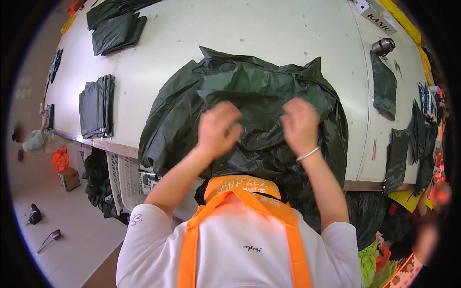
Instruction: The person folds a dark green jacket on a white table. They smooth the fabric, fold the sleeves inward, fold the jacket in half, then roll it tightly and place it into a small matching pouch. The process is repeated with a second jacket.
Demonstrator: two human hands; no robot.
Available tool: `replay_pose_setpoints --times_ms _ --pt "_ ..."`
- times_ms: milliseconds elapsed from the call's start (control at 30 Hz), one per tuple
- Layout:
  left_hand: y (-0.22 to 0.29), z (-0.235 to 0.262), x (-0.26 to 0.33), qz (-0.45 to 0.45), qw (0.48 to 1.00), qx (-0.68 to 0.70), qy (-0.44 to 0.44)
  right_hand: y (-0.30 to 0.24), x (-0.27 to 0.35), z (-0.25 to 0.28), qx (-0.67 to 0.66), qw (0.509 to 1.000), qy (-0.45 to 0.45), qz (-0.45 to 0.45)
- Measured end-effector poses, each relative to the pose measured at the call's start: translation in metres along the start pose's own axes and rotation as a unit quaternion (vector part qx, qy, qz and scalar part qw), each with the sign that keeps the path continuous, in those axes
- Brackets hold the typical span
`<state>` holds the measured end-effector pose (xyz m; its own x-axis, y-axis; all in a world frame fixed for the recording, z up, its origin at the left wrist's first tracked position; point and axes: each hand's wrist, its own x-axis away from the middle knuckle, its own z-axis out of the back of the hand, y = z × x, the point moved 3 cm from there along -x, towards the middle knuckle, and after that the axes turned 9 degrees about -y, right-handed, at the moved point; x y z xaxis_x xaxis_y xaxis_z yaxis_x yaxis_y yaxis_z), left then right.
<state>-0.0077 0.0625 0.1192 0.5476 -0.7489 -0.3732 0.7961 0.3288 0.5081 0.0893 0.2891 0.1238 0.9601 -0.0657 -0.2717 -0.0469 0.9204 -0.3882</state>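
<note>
Left grip (220, 128) and right grip (301, 126) curl above the dark green cloth (261, 115), fingers blurred, so I can't tell if either pinches it! It lies bunched on the table (192, 33) right before me, folded pile (96, 108) off left. Arranging the folds looks like the step; the next move calls for a sure pinch each side.

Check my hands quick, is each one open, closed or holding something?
Left hand: fingers bent over the dark green material; blurred, grip can't be told.
Right hand: also bent and blurred, grip can't be told.
</note>
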Motion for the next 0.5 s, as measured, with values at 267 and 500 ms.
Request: replay_pose_setpoints --times_ms 267,500 --pt "-0.121 0.012 -0.033 0.225 0.972 0.004 -0.061 -0.073 0.067 -0.097 0.008 0.944 -0.329 0.016" --pt "-0.113 -0.017 -0.02 0.172 0.943 -0.271 -0.09 -0.086 0.085 -0.107 0.01 0.93 -0.367 -0.008"
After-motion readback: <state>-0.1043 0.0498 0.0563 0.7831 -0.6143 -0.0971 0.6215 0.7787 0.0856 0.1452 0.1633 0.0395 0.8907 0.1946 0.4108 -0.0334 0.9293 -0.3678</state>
